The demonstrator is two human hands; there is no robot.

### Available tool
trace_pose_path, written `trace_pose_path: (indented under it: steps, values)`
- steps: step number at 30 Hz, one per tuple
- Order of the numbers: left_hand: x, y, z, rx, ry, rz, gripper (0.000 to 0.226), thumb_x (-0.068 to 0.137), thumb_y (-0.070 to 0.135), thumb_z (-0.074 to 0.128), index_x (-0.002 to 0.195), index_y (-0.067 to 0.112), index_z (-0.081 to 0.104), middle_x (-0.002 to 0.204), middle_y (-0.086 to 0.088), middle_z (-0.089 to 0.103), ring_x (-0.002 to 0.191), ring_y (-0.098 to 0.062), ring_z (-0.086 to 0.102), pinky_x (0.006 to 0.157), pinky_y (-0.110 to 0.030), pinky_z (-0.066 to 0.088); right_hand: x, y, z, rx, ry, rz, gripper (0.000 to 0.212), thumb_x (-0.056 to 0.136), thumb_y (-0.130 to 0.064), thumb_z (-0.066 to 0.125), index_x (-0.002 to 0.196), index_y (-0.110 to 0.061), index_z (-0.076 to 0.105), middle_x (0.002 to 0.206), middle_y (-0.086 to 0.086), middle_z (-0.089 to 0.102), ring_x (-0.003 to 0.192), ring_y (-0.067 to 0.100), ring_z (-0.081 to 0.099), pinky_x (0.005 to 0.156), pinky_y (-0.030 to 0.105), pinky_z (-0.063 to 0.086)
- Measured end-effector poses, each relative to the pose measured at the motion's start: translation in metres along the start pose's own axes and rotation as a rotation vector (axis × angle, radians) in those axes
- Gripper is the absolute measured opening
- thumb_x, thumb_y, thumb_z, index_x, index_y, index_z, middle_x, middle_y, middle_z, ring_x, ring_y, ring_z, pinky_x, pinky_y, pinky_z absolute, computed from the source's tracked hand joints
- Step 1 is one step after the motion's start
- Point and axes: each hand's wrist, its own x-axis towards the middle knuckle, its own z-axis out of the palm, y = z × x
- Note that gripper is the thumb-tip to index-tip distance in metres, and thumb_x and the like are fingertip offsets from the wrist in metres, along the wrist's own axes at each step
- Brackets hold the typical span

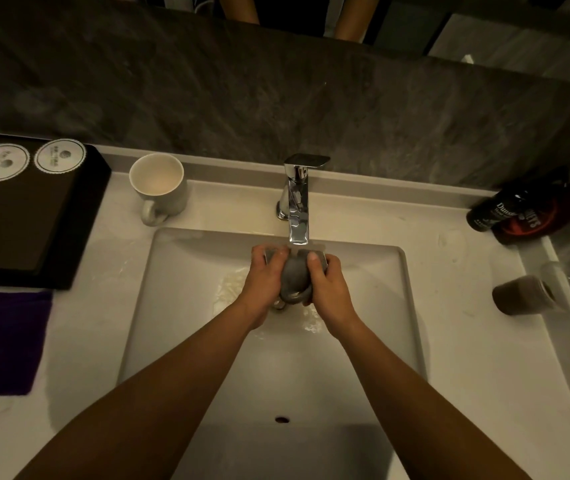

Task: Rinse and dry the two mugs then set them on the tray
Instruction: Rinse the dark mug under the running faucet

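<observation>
There, mug point(294, 276) between both hands point(263, 282) point(329, 289).

Grey mug point(294, 277) tipped sideways; second mug point(159, 187) upright beside the black tray point(27, 230).

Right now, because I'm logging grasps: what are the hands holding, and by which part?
A grey mug, by its body: the left hand holds its left side, the right hand its right side, under the faucet.
</observation>
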Motion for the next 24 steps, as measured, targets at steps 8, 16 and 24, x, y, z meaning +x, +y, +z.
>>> trace_pose_path:
  steps: [8, 16, 24]
  values:
    - [-0.008, -0.009, 0.001, -0.061, 0.078, 0.039, 0.028, 0.098, 0.049, 0.060, 0.121, 0.040, 0.047, 0.125, 0.001, 0.057, 0.109, -0.025, 0.066, 0.084, -0.047, 0.064, -0.020, 0.007, -0.003, -0.012, 0.064, 0.079, 0.033, 0.106, -0.041, 0.054, 0.098, -0.011, 0.063, 0.077, 0.007, 0.067, 0.060, 0.016, 0.062, 0.052, 0.027, 0.049]
    - [-0.012, -0.016, -0.019, -0.212, 0.043, 0.002, 0.036, 0.100, 0.027, 0.064, 0.130, 0.031, 0.044, 0.135, -0.010, 0.054, 0.118, -0.035, 0.063, 0.083, -0.044, 0.060, -0.024, -0.009, -0.013, 0.261, -0.197, 0.331, 0.018, 0.106, -0.013, 0.055, 0.098, 0.000, 0.064, 0.074, 0.012, 0.059, 0.052, 0.013, 0.046, 0.047, 0.025, 0.033]
    - [-0.011, -0.012, -0.070, 0.342, 0.003, 0.074, 0.027, 0.101, 0.017, 0.061, 0.127, 0.025, 0.058, 0.132, -0.006, 0.061, 0.120, -0.025, 0.061, 0.106, -0.048, 0.053, -0.031, 0.005, 0.010, -0.438, -0.183, -0.079, 0.017, 0.109, -0.019, 0.048, 0.109, -0.006, 0.059, 0.096, 0.012, 0.069, 0.078, 0.023, 0.067, 0.072, 0.040, 0.060]
